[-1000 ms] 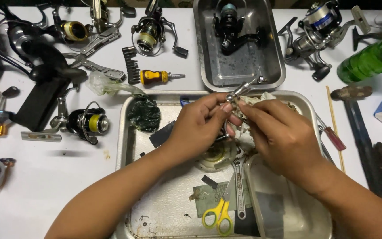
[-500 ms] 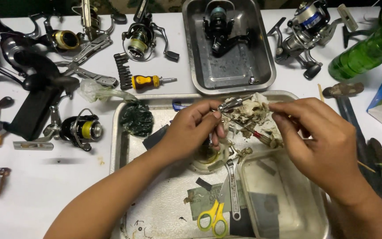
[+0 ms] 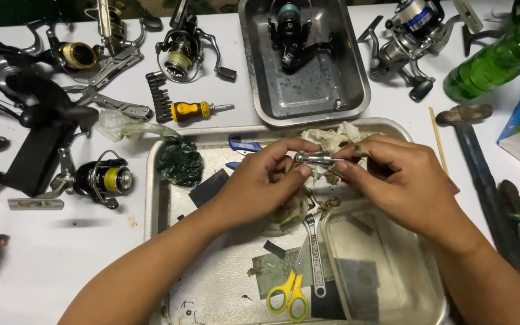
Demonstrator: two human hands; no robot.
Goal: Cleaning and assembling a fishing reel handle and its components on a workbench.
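Right now both hands are pinching a small metal shaft (image 3: 315,158), the left hand (image 3: 264,180) closing fingertips on one end, the right hand (image 3: 397,180) gripping the other, above the large steel tray (image 3: 151,198). Greasy fingers are risking a slip, I judge; just below the grip, the wrench (image 3: 313,253) and scissors (image 3: 290,294) are waiting, and beyond it the stained rag (image 3: 332,137) is likely snagging any drop.

Two bare forearms reach inward; left hand (image 3: 263,183) and right hand (image 3: 401,180) meet fingertip to fingertip (both pinching closed).
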